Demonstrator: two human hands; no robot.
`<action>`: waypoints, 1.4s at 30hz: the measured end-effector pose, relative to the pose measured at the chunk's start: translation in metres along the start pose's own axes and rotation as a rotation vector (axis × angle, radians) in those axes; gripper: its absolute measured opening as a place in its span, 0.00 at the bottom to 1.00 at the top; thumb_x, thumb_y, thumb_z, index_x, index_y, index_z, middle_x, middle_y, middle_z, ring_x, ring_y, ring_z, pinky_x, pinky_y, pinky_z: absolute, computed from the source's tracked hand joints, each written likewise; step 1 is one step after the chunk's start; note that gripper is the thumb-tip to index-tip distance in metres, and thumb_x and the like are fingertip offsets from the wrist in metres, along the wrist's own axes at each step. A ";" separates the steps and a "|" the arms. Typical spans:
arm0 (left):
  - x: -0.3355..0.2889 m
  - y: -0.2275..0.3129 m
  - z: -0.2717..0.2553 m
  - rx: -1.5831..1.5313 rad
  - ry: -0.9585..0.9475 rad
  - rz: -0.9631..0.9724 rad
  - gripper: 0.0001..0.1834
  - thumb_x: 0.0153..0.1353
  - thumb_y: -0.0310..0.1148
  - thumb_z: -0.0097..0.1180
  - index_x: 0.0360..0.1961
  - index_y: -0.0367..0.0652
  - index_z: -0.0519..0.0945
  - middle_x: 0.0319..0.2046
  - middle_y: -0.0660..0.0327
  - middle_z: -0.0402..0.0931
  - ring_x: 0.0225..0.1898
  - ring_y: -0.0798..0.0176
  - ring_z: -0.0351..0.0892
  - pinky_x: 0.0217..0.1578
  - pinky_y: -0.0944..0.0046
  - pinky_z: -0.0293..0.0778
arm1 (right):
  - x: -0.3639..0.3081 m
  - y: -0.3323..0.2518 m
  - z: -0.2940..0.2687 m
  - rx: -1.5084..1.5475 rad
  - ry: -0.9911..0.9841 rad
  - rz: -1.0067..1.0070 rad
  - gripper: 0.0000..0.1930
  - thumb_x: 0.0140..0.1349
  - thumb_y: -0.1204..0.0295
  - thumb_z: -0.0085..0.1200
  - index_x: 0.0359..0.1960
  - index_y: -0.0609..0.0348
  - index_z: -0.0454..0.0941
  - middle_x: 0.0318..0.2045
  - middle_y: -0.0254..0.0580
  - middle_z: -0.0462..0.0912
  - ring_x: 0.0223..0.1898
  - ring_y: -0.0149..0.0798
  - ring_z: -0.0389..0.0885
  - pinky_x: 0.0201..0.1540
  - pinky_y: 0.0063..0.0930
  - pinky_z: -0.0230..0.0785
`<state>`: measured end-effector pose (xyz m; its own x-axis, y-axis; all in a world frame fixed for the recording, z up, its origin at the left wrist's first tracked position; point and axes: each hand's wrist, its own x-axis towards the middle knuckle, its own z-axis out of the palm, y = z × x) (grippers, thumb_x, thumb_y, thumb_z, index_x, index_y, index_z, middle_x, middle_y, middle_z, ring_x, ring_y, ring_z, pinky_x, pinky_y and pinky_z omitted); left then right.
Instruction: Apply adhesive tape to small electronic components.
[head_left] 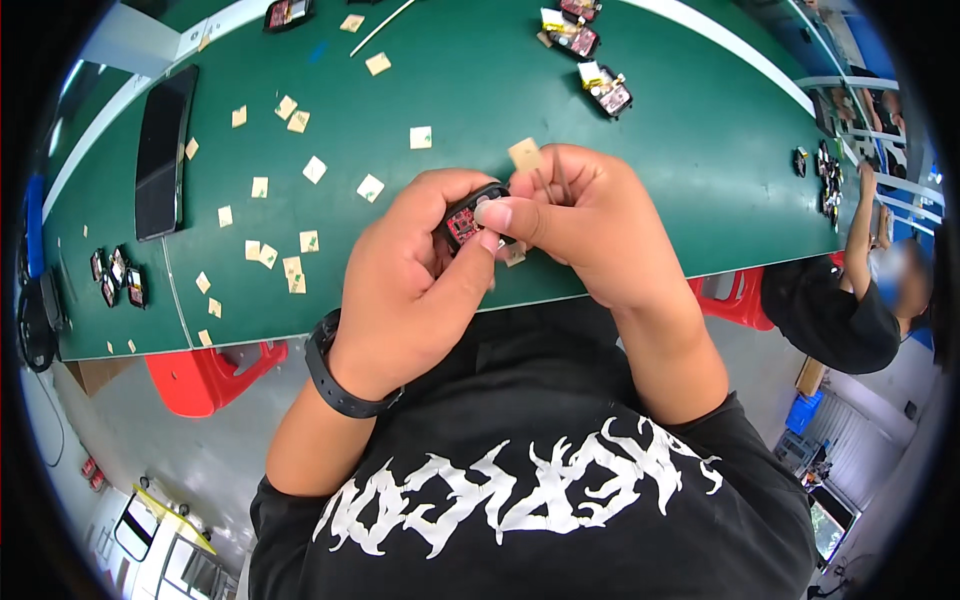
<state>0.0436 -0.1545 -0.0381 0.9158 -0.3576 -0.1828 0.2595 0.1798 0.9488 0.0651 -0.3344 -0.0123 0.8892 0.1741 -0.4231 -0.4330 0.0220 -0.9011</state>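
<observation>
At the near edge of the desk (710, 200), directly in front of the person, a small black case (463, 224) with a red circuit board is held between both hands, raised above the green surface. The left hand (408, 262) supports the case from its left side; its grip is clamped on the case, with the thumb at the near edge. The right hand (605, 205) is closed on a pair of tweezers (562, 178), whose thin prongs appear blurred. The right thumb tip overlaps the case and hides part of the board. A beige square pad (524, 155) is located at the tweezers' prongs; whether the prongs pinch it cannot be determined.

Loose square pads (421, 137) are scattered across the left half of the desk, some overlapping. A black flat panel (163, 155) lies farther left. Beside the left end, a group of small open cases (136, 288) rests near the desk edge. Beyond the right hand, toward the far edge, further open cases (609, 94) carry silver-yellow packs. A black watch (350, 400) encircles the left wrist.
</observation>
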 end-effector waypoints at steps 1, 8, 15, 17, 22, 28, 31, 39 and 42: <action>-0.003 0.000 0.001 0.023 0.006 0.016 0.16 0.71 0.20 0.51 0.59 0.32 0.71 0.46 0.58 0.78 0.38 0.72 0.80 0.32 0.72 0.74 | -0.004 0.003 0.003 0.092 0.000 0.001 0.09 0.63 0.75 0.68 0.32 0.66 0.79 0.24 0.36 0.84 0.26 0.23 0.81 0.28 0.16 0.70; -0.023 0.021 -0.011 0.035 -0.007 -0.047 0.16 0.72 0.27 0.55 0.57 0.32 0.73 0.31 0.59 0.80 0.22 0.76 0.72 0.21 0.77 0.65 | -0.031 0.006 0.011 0.117 -0.066 -0.177 0.10 0.67 0.71 0.65 0.35 0.65 0.77 0.26 0.31 0.81 0.28 0.20 0.75 0.28 0.17 0.65; -0.024 0.025 -0.024 -0.112 0.020 -0.185 0.22 0.72 0.29 0.49 0.64 0.30 0.69 0.33 0.52 0.81 0.22 0.72 0.74 0.20 0.76 0.65 | -0.046 0.002 -0.018 -0.608 0.126 -0.500 0.20 0.59 0.66 0.72 0.21 0.63 0.73 0.18 0.33 0.71 0.20 0.24 0.64 0.22 0.23 0.55; -0.025 0.034 -0.025 -0.178 -0.011 -0.135 0.27 0.66 0.26 0.46 0.65 0.26 0.67 0.35 0.49 0.81 0.25 0.68 0.77 0.23 0.73 0.68 | -0.050 -0.002 -0.015 -0.675 0.133 -0.478 0.21 0.60 0.62 0.67 0.21 0.62 0.69 0.20 0.34 0.71 0.21 0.27 0.62 0.23 0.26 0.49; -0.031 0.044 -0.017 -0.012 0.038 -0.033 0.30 0.58 0.23 0.46 0.64 0.26 0.69 0.36 0.50 0.80 0.27 0.69 0.76 0.26 0.74 0.69 | -0.048 0.001 0.001 -0.720 0.080 -0.638 0.15 0.59 0.67 0.68 0.33 0.65 0.75 0.26 0.37 0.77 0.23 0.27 0.70 0.26 0.23 0.60; -0.035 0.048 -0.019 0.045 0.070 -0.021 0.30 0.59 0.25 0.47 0.64 0.27 0.70 0.38 0.52 0.80 0.26 0.71 0.75 0.26 0.75 0.68 | -0.045 -0.007 0.006 -0.884 -0.074 -0.939 0.19 0.46 0.88 0.67 0.40 0.64 0.78 0.31 0.47 0.84 0.25 0.41 0.80 0.28 0.27 0.71; -0.034 0.040 -0.022 0.012 0.050 0.037 0.29 0.60 0.25 0.47 0.64 0.27 0.70 0.38 0.55 0.79 0.26 0.72 0.74 0.25 0.75 0.67 | -0.044 -0.014 0.012 -0.957 -0.061 -0.990 0.18 0.43 0.88 0.68 0.38 0.65 0.78 0.30 0.47 0.84 0.24 0.41 0.79 0.26 0.28 0.70; -0.037 0.045 -0.033 -0.008 0.049 -0.088 0.23 0.69 0.29 0.53 0.62 0.29 0.71 0.31 0.62 0.78 0.22 0.79 0.68 0.21 0.80 0.61 | -0.045 -0.021 0.008 -0.916 -0.085 -0.970 0.18 0.43 0.88 0.68 0.39 0.67 0.80 0.31 0.50 0.84 0.26 0.42 0.82 0.26 0.29 0.70; -0.038 0.048 -0.036 0.019 0.059 -0.096 0.21 0.70 0.30 0.54 0.60 0.29 0.73 0.28 0.64 0.77 0.20 0.80 0.66 0.20 0.80 0.59 | -0.044 -0.024 0.006 -0.881 -0.109 -0.941 0.18 0.44 0.89 0.67 0.40 0.68 0.80 0.31 0.51 0.84 0.27 0.43 0.83 0.27 0.30 0.70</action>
<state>0.0326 -0.0996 0.0054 0.9039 -0.3171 -0.2872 0.3413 0.1297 0.9310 0.0351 -0.3369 0.0287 0.7629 0.5258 0.3762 0.6284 -0.4663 -0.6227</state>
